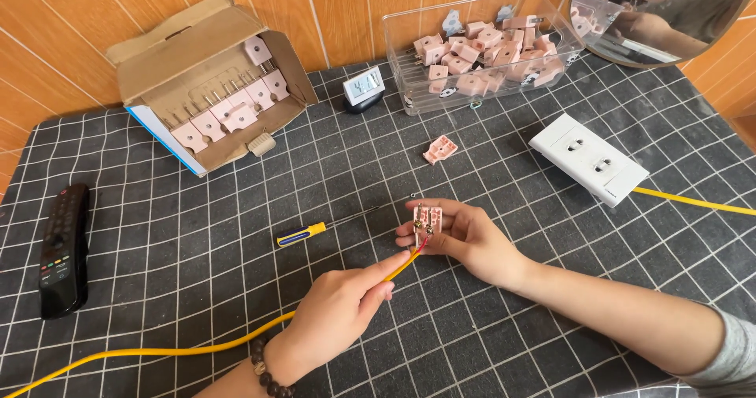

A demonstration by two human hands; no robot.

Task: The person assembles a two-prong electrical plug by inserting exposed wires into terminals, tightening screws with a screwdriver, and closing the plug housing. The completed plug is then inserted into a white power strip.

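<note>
Hands meet at the centre of the frame, over the grey checked cloth (551, 288). The right hand (465, 236) comes in from the lower right and is closed around a small pink plug half (426, 218), holding it upright with its open face and brass screw terminals turned toward the camera. The left hand (339, 311) reaches up from the bottom edge, fingers pinched shut on the yellow cable (157, 351) just short of its end. That cable runs on a long diagonal, from the lower left corner up and right, and its thin red wire (420, 248) points straight at the underside of the plug half, the tip right at the lower terminal. So the plug lies up and to the right of the left hand's pinch, close by, with the cable's axis aimed into it. Whether the red tip actually sits inside the terminal is too small to tell, and any second wire is hidden by the fingers. A yellow-handled screwdriver (303, 234) lies just left of the hands, shaft pointing right, nearer the left hand. Another pink plug half (439, 149) rests above centre, below the clear bin of plug parts (480, 51). The right forearm is cut off at the right edge.
</note>
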